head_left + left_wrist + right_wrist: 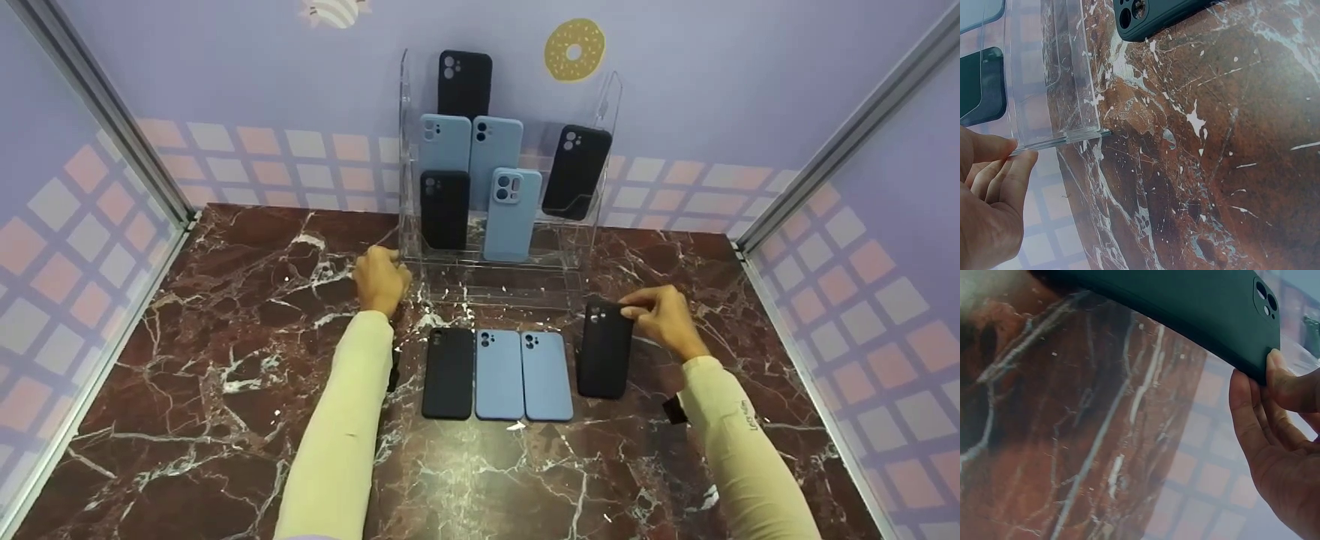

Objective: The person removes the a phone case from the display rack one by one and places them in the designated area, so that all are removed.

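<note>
My right hand (664, 319) pinches a black phone case (604, 351) by its upper right corner, thumb on the back face in the right wrist view. The case stands tilted to the right of the row on the table. With thumb and fingers, my left hand (381, 279) pinches the left edge of a clear acrylic stand (1053, 143). Three cases lie side by side in front of the stand: a black case (448, 373), a blue case (499, 375) and another blue case (547, 376).
Black and blue cases rest on the tiered stand, among them a top black case (465, 84), a front blue case (513, 217) and a leaning black case (577, 172). Lilac walls (225, 67) enclose the marbled table (225, 360) at the back and sides.
</note>
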### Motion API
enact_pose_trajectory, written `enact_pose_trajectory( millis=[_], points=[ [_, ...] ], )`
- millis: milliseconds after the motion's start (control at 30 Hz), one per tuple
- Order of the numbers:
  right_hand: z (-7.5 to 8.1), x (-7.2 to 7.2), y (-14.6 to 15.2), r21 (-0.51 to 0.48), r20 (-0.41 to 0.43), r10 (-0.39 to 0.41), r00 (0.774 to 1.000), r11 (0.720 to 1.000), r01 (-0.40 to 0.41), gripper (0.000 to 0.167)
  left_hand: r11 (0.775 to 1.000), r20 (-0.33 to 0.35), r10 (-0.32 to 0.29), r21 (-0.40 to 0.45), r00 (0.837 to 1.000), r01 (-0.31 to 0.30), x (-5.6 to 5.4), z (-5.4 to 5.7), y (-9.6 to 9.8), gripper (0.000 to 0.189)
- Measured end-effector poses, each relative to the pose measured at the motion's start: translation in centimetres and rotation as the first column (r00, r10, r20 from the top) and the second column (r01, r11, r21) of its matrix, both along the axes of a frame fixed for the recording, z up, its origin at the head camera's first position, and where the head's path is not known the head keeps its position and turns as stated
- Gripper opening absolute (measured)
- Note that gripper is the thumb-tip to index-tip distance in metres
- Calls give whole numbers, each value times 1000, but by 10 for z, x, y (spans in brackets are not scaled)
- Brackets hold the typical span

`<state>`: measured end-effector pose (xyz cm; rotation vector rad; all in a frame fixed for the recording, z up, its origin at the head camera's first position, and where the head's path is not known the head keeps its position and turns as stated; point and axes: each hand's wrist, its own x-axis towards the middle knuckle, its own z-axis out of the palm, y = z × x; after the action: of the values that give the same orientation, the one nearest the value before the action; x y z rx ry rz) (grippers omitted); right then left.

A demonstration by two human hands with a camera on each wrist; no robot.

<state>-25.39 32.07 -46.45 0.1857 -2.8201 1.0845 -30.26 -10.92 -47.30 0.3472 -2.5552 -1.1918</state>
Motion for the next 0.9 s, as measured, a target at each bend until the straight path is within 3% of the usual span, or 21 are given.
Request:
enact_pose_trajectory(
  millis=[433, 900],
  points=[
    [-27, -1, -5, 29, 61, -2, 998, 1000, 1, 14, 1000, 26, -5, 21, 1000, 4, 1, 3, 1, 33],
    [-46, -2, -16, 0, 155, -4, 988, 1000, 4, 16, 1000, 24, 5, -4, 1000, -5, 1, 1, 1, 31]
  ],
)
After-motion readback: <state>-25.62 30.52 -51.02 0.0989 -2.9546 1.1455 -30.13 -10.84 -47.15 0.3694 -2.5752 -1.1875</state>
